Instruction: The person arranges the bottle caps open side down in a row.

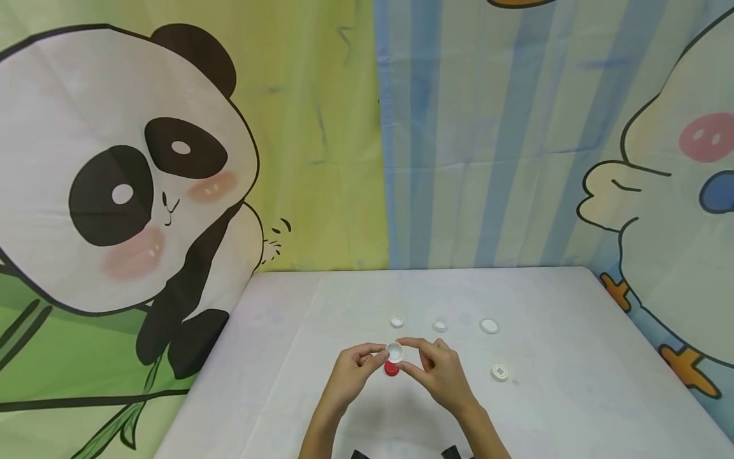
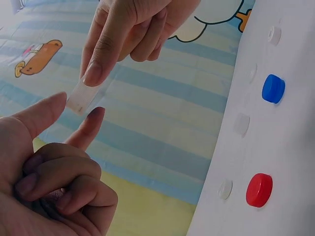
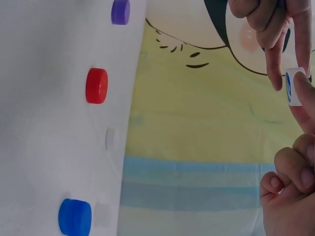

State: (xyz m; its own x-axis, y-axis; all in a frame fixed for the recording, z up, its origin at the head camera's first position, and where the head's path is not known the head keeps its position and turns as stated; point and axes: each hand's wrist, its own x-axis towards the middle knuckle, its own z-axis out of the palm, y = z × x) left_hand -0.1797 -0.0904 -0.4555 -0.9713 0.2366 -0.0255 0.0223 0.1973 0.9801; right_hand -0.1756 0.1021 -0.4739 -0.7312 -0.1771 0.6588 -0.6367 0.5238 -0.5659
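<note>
My right hand (image 1: 441,373) pinches a small white bottle cap (image 1: 394,352) between thumb and fingers, above the table. The cap has a ridged side in the left wrist view and a blue print on its face in the right wrist view. From the left, my left hand (image 1: 351,376) holds its thumb and index finger spread on either side of the cap; its other fingers curl into the palm. The right wrist view shows a gap between that index finger and the cap. Just below in the head view lies a red bottle cap (image 1: 392,369).
White caps (image 1: 489,326) lie across the table (image 1: 298,395) beyond my hands, and a thicker white cap (image 1: 499,373) sits to the right. The wrist views also show a blue cap (image 2: 273,89) and a purple cap (image 3: 120,12). Printed curtains (image 1: 321,140) stand behind the table.
</note>
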